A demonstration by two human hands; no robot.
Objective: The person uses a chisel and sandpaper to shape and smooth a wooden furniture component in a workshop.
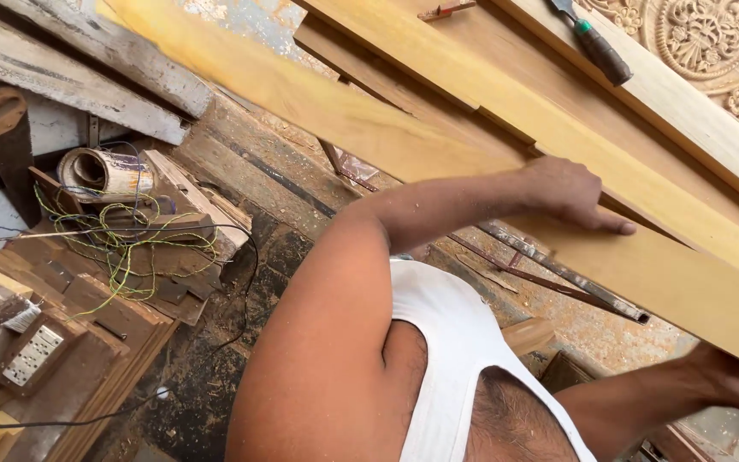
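**Along the plank's edges: two hands on one long board**

On the upper edge of the long yellow plank the left hand is laid, fingers curled over the edge and one finger stretched flat along the face. At the lower right, the right hand is pressed up beneath the plank's lower edge; whether it is clenched cannot be told.

The plank is seen slanting from upper left to lower right, pale, smooth and square-edged, close against stacked boards above it. A thin metal strip lies just below it over sawdust. Little open room is left: a chisel and a carved panel lie beyond, and tangled wire and wood offcuts crowd the left.
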